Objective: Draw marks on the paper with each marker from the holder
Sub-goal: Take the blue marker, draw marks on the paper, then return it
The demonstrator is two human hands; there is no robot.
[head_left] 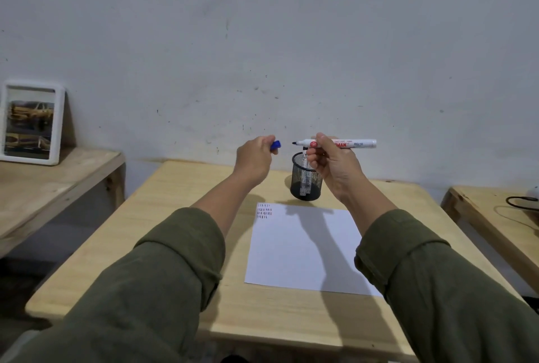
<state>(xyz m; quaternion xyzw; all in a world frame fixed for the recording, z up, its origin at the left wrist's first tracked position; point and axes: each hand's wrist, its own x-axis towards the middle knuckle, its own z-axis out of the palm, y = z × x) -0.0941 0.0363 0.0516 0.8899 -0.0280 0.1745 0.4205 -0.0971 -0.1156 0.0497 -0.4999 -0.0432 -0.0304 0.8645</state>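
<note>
My right hand (332, 164) holds a white marker (360, 144) level above the table, its bare dark tip pointing left. My left hand (255, 158) pinches the blue cap (276, 144), a short gap away from the tip. Below and between the hands stands a black mesh holder (303, 184) with at least one more white marker (305, 176) inside. A white sheet of paper (306, 249) lies in front of the holder, with rows of small dark and red marks (264, 211) in its far left corner.
The light wooden table (186, 246) stands against a grey wall. A lower wooden shelf (43, 187) on the left carries a white framed picture (30, 122). Another wooden table (495, 216) at the right holds a black cable (522, 202).
</note>
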